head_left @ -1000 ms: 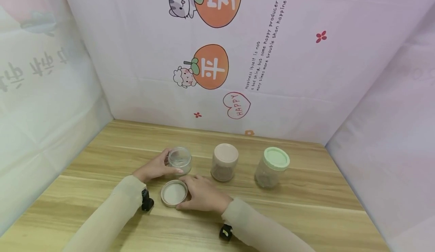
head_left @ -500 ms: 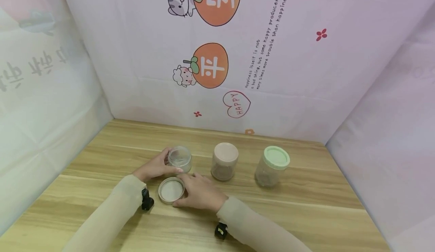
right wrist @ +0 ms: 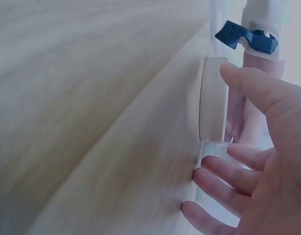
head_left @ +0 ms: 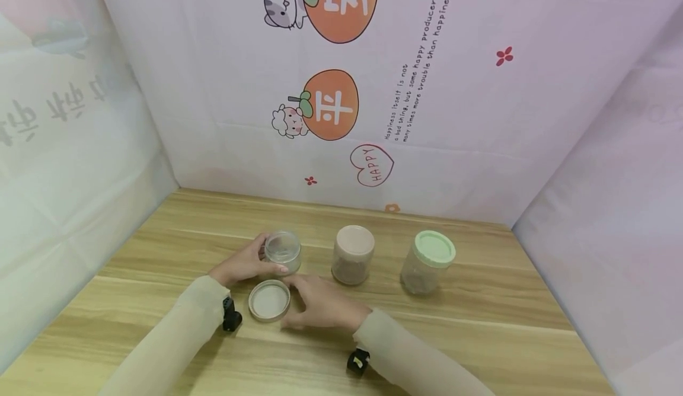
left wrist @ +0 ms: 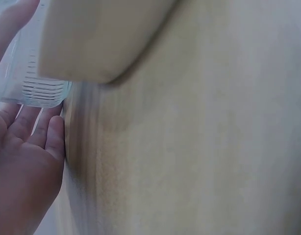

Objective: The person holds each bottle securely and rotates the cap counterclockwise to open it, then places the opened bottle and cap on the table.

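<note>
A small clear jar [head_left: 283, 252] stands without its lid on the wooden table. My left hand [head_left: 241, 265] grips it from the left, thumb along the near side and fingers behind; the left wrist view shows the ribbed glass [left wrist: 42, 90] close to the palm. Just in front of the jar a pale beige lid [head_left: 269, 301] lies with its hollow side up. Beside that lid, my right hand [head_left: 329, 307] has its thumb and fingers spread apart and holds nothing. In the right wrist view the lid's rim [right wrist: 213, 100] stands near the thumb tip.
Right of the jar stands a jar with a pinkish-beige lid [head_left: 354, 254]. Farther right is one with a green lid [head_left: 428, 262]; both have something dark inside. Printed cloth [head_left: 453, 147] hangs behind the table [head_left: 480, 337] and on both sides.
The lid has shifted slightly left, and my right hand has let go of it and drawn back to the right. My left hand stays on the jar.
</note>
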A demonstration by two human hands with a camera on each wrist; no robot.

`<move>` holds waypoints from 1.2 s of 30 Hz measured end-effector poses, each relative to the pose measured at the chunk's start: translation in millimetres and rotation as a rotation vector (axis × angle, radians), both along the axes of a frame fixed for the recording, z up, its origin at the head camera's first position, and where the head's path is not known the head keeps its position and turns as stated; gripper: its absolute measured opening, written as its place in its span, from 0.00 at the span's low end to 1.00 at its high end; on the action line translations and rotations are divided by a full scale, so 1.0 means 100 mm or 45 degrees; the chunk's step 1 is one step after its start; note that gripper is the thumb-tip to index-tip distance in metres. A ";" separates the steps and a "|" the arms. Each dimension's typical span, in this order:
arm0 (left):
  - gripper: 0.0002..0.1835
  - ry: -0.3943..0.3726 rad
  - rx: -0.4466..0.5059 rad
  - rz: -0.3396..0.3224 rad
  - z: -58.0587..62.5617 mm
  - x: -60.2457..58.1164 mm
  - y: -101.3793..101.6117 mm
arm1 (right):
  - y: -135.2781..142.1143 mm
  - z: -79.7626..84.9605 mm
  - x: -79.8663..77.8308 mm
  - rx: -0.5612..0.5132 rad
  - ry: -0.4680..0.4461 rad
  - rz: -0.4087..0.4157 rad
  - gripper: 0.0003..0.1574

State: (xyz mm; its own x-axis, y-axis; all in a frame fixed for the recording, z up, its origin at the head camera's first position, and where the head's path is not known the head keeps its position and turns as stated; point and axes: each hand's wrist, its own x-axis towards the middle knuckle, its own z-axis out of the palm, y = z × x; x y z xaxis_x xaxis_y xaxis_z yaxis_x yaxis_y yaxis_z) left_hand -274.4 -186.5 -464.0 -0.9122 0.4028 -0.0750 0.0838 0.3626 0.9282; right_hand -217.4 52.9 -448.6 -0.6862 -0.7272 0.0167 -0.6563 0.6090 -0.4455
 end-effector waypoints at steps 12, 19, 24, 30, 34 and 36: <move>0.54 0.091 -0.090 -0.059 0.01 -0.05 -0.02 | 0.23 0.09 0.04 0.024 -0.056 -0.022 0.52; 0.57 0.171 -0.145 -0.085 0.15 0.01 0.00 | 0.35 0.21 0.05 0.014 -0.043 -0.053 0.49; 0.56 0.252 -0.143 -0.079 0.23 0.02 -0.01 | 0.42 0.24 0.04 -0.001 -0.050 -0.071 0.48; 0.51 0.352 -0.153 -0.037 0.36 0.05 0.03 | 0.50 0.32 0.03 -0.019 -0.023 -0.074 0.45; 0.48 0.425 -0.185 -0.027 0.44 0.07 0.08 | 0.55 0.40 0.03 -0.055 0.024 -0.062 0.42; 0.46 0.459 -0.187 -0.020 0.48 0.08 0.11 | 0.56 0.44 0.03 -0.089 0.034 -0.056 0.40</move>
